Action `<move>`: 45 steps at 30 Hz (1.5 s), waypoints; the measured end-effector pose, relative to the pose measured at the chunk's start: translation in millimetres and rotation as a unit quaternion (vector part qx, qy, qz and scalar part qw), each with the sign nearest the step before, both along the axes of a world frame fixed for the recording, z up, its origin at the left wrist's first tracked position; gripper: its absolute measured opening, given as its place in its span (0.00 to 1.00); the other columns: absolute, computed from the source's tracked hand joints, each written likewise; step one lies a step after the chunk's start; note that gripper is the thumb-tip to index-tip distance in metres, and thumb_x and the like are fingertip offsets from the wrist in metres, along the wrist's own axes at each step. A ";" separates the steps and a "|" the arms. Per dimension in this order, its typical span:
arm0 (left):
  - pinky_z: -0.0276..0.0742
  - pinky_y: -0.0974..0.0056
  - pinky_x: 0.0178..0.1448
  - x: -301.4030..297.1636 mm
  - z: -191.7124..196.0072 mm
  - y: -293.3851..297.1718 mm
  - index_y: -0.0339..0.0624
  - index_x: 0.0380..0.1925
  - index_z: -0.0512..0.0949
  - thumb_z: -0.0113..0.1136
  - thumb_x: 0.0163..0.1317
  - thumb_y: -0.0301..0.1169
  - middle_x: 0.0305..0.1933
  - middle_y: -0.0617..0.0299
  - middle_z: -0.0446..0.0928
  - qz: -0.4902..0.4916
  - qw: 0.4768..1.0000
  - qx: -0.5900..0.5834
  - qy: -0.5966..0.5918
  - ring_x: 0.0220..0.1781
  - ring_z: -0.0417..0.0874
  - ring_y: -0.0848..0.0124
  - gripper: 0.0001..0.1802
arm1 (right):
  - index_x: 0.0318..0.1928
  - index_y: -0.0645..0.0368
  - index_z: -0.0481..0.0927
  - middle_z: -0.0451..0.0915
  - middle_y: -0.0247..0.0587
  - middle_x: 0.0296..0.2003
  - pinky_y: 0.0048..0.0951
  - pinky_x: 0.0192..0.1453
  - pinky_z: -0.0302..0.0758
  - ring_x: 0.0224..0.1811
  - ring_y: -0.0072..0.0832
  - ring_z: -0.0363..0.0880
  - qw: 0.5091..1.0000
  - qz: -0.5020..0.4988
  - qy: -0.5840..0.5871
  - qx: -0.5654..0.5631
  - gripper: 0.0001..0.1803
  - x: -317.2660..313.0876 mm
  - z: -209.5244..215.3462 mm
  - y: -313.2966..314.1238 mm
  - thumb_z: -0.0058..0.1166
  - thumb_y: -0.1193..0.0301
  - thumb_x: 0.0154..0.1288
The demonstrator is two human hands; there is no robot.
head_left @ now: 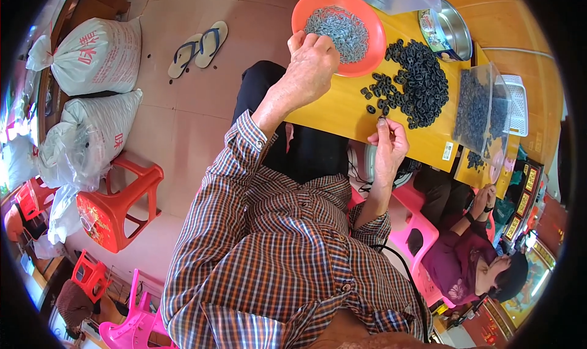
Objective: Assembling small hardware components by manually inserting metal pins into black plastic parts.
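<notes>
An orange plastic plate heaped with small silver metal screws or pins stands on the yellow table. My left hand is over the plate's near left edge, its fingers curled and closed at the rim. What they hold, if anything, is hidden behind the knuckles. Just off the table's near edge, my right hand pinches a small black plastic piece between thumb and forefinger. Beyond it spreads a large pile of black oval pieces with holes, with several loose ones on its left side.
A round metal tin and a clear box of black pieces stand at the right. Another person sits there on a pink chair. Full white sacks, a red stool and flip-flops are on the left floor.
</notes>
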State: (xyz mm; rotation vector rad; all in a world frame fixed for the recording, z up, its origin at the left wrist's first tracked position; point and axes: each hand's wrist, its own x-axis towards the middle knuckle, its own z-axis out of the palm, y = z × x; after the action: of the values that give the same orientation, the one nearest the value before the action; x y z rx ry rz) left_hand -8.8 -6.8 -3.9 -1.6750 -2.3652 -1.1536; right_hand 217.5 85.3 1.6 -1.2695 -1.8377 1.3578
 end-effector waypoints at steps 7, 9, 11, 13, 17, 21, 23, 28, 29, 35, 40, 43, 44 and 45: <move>0.58 0.44 0.61 3.0 -6.3 3.5 0.35 0.31 0.75 0.54 0.46 0.18 0.36 0.52 0.71 0.014 0.998 0.033 0.058 0.47 0.71 0.54 0.09 | 0.40 0.64 0.78 0.76 0.31 0.20 0.16 0.27 0.68 0.21 0.15 0.73 1.000 0.000 0.003 -0.009 0.11 0.0 -0.3 -3.4 0.56 0.68 0.66; 0.59 0.46 0.60 3.3 -10.1 6.5 0.37 0.31 0.75 0.54 0.47 0.19 0.35 0.53 0.71 0.022 0.997 0.048 0.056 0.45 0.71 0.55 0.09 | 0.40 0.64 0.78 0.76 0.31 0.20 0.16 0.27 0.67 0.21 0.15 0.73 1.000 0.003 0.003 -0.008 0.11 -0.9 -0.1 -5.0 0.56 0.68 0.66; 0.61 0.49 0.59 2.6 -8.9 9.0 0.38 0.32 0.75 0.54 0.48 0.19 0.34 0.55 0.71 0.032 0.996 0.062 0.054 0.43 0.72 0.55 0.09 | 0.40 0.64 0.78 0.76 0.31 0.20 0.16 0.27 0.67 0.20 0.15 0.73 1.000 0.006 0.007 -0.014 0.10 -2.2 1.0 -7.4 0.56 0.68 0.66; 0.69 0.56 0.53 1.3 -5.2 11.0 0.37 0.35 0.76 0.54 0.56 0.20 0.33 0.56 0.76 0.053 0.996 0.069 -0.021 0.40 0.76 0.56 0.07 | 0.40 0.64 0.78 0.75 0.30 0.20 0.16 0.27 0.67 0.20 0.15 0.73 1.000 0.010 0.014 -0.020 0.10 -5.6 4.1 -10.9 0.56 0.68 0.66; 0.76 0.63 0.47 6.6 5.6 12.4 0.34 0.38 0.78 0.54 0.59 0.20 0.34 0.57 0.79 0.042 0.968 0.167 -0.182 0.38 0.80 0.63 0.07 | 0.39 0.64 0.78 0.75 0.30 0.21 0.16 0.27 0.67 0.20 0.15 0.72 0.997 0.031 0.040 -0.054 0.09 -13.9 10.8 -13.7 0.56 0.70 0.65; 0.77 0.71 0.46 9.5 13.3 1.7 0.31 0.41 0.79 0.56 0.62 0.21 0.37 0.62 0.81 -0.020 0.851 0.185 -0.491 0.40 0.80 0.76 0.09 | 0.39 0.65 0.78 0.76 0.32 0.23 0.16 0.27 0.67 0.20 0.15 0.72 0.994 0.043 0.067 -0.080 0.09 -29.4 19.3 -17.6 0.56 0.71 0.65; 0.76 0.72 0.47 11.3 15.9 -3.2 0.31 0.42 0.80 0.57 0.63 0.22 0.37 0.64 0.81 -0.026 0.828 0.189 -0.527 0.40 0.79 0.79 0.09 | 0.39 0.64 0.77 0.76 0.30 0.23 0.16 0.27 0.68 0.21 0.16 0.73 0.989 0.077 0.105 -0.073 0.08 -37.7 20.8 -17.0 0.56 0.70 0.66; 0.76 0.72 0.48 20.3 18.8 -13.3 0.33 0.41 0.81 0.59 0.61 0.21 0.37 0.63 0.82 -0.036 0.795 0.195 -0.573 0.40 0.79 0.78 0.09 | 0.39 0.66 0.77 0.78 0.36 0.28 0.16 0.26 0.67 0.20 0.16 0.71 0.980 0.073 0.166 -0.081 0.08 -55.6 27.0 -21.1 0.56 0.73 0.65; 0.76 0.72 0.48 22.3 18.5 -15.0 0.33 0.41 0.81 0.59 0.61 0.21 0.37 0.63 0.82 -0.035 0.795 0.194 -0.573 0.40 0.79 0.78 0.09 | 0.39 0.66 0.77 0.79 0.37 0.29 0.16 0.26 0.67 0.20 0.16 0.71 0.978 0.069 0.180 -0.083 0.07 -57.5 27.1 -21.9 0.56 0.73 0.66; 0.79 0.72 0.45 34.2 11.2 -22.2 0.31 0.40 0.81 0.59 0.60 0.20 0.36 0.61 0.81 -0.041 0.756 0.177 -0.629 0.35 0.82 0.76 0.09 | 0.40 0.67 0.77 0.80 0.39 0.30 0.16 0.26 0.66 0.20 0.17 0.71 0.972 0.065 0.190 -0.125 0.08 -56.4 22.5 -22.8 0.56 0.74 0.65; 0.81 0.71 0.43 44.6 -1.5 -21.1 0.30 0.41 0.80 0.58 0.59 0.20 0.35 0.59 0.82 -0.038 0.734 0.166 -0.657 0.34 0.83 0.73 0.10 | 0.41 0.67 0.77 0.81 0.39 0.30 0.17 0.25 0.66 0.19 0.17 0.71 0.971 0.065 0.190 -0.128 0.08 -56.7 17.7 -27.1 0.56 0.74 0.65; 0.81 0.70 0.43 48.5 -1.3 -21.3 0.30 0.41 0.80 0.58 0.60 0.20 0.36 0.58 0.82 -0.041 0.730 0.150 -0.666 0.35 0.84 0.72 0.10 | 0.41 0.67 0.78 0.81 0.39 0.31 0.16 0.25 0.66 0.19 0.17 0.71 0.974 0.051 0.183 -0.121 0.08 -58.7 13.8 -27.6 0.57 0.74 0.65; 0.81 0.70 0.43 50.1 -1.5 -22.1 0.30 0.41 0.80 0.58 0.60 0.20 0.36 0.58 0.82 -0.041 0.729 0.149 -0.667 0.35 0.84 0.72 0.10 | 0.41 0.67 0.78 0.81 0.39 0.31 0.16 0.25 0.66 0.19 0.16 0.71 0.977 0.043 0.178 -0.111 0.08 -58.7 13.1 -28.2 0.57 0.74 0.65; 0.81 0.69 0.44 51.5 -1.6 -22.9 0.30 0.41 0.80 0.58 0.60 0.20 0.37 0.58 0.82 -0.042 0.726 0.142 -0.672 0.36 0.84 0.72 0.10 | 0.41 0.67 0.78 0.81 0.39 0.31 0.16 0.25 0.66 0.19 0.16 0.71 0.977 0.041 0.177 -0.112 0.08 -58.6 12.4 -28.8 0.57 0.74 0.65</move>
State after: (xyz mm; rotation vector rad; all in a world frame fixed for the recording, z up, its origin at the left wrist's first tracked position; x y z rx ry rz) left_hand 42.7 -29.7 -5.5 -0.7739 -2.1793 -3.3283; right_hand 158.9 56.5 14.0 -0.9838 -1.5387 1.7499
